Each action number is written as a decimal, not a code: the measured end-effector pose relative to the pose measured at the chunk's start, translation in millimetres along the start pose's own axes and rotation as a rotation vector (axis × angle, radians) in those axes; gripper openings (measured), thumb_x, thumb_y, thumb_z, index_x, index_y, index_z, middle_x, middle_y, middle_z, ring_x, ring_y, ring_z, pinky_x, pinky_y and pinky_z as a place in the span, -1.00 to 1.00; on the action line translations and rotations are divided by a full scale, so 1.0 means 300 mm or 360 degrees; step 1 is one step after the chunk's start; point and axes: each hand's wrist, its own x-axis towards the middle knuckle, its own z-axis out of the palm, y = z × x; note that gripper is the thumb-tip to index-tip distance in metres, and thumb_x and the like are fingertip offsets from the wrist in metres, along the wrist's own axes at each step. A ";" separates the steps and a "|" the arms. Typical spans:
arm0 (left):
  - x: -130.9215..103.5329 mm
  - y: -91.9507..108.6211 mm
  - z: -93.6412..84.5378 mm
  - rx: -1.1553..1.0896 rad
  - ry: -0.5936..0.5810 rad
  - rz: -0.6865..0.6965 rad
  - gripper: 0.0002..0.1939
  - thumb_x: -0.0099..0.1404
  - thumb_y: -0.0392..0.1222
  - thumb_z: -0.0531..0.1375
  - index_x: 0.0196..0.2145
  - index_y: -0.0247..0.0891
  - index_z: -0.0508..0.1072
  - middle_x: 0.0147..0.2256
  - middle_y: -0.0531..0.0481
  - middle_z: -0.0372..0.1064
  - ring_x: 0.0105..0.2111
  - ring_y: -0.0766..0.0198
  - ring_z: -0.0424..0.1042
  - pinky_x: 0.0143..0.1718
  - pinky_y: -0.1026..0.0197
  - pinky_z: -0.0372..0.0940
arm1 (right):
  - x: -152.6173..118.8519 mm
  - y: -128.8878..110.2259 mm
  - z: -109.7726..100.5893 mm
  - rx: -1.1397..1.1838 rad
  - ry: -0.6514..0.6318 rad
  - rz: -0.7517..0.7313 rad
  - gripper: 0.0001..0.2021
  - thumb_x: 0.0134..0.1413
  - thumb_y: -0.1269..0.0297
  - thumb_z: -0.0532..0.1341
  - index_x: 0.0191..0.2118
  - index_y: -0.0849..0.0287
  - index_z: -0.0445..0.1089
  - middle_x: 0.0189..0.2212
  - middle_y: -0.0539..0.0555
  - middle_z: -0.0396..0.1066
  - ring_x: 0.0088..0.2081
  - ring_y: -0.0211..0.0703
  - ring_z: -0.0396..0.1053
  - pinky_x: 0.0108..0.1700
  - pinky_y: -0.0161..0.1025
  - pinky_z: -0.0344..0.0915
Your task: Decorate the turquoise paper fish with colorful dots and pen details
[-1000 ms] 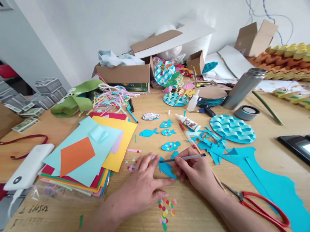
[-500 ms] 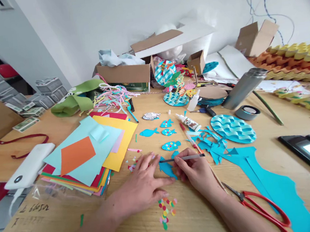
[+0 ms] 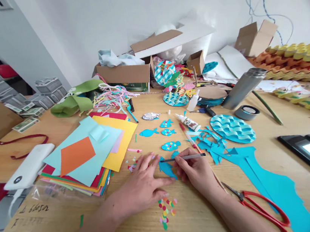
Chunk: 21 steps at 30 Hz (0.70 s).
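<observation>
In the middle of the table lies a blue paper fish, partly covered by my fingers. My left hand rests flat beside it with fingers spread, its fingertips at the fish's edge. A thin dark pencil-like stick is pinched in my right hand, its left end over the fish's upper end. Part of another blue piece shows behind my right hand. Beyond my hands are a dotted blue fish, two smaller decorated fish and a plain one. Coloured paper dots lie near my left thumb.
Red-handled scissors and a large blue paper sheet lie at right, below blue scraps. A glue bottle and a metal flask are farther back. Stacked coloured paper and a white power bank occupy the left.
The stick in my right hand has shifted very slightly to the right. My left hand and the paper pieces stay where they were.
</observation>
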 end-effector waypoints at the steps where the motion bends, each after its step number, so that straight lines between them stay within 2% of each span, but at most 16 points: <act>1: 0.000 0.001 -0.001 0.0004 0.0000 0.0001 -0.60 0.37 -0.06 0.24 0.15 0.13 0.44 0.40 -0.13 -0.10 0.39 -0.26 -0.20 0.29 -0.36 -0.05 | 0.000 0.000 -0.001 0.0001 0.0000 -0.0001 -0.59 0.11 -0.14 0.29 -0.37 0.15 0.31 -0.63 0.00 0.44 -0.70 -0.29 0.27 -0.66 -0.38 0.18; 16: 0.001 0.000 0.000 0.0024 0.0015 0.0031 -0.58 0.37 -0.07 0.24 0.17 0.13 0.42 0.40 -0.12 -0.10 0.38 -0.28 -0.19 0.28 -0.36 -0.03 | -0.002 -0.006 0.000 0.0033 0.0046 0.0027 -0.58 0.05 -0.16 0.31 -0.37 0.11 0.28 -0.66 -0.03 0.40 -0.73 -0.25 0.25 -0.68 -0.35 0.14; 21: 0.003 -0.001 0.000 0.0020 0.0020 0.0039 -0.57 0.37 -0.07 0.24 0.17 0.13 0.41 0.40 -0.12 -0.12 0.38 -0.29 -0.19 0.28 -0.37 -0.02 | -0.001 -0.020 0.002 0.0025 0.0079 0.0043 -0.54 -0.02 -0.22 0.32 -0.40 0.10 0.28 -0.69 -0.04 0.37 -0.73 -0.23 0.24 -0.69 -0.33 0.14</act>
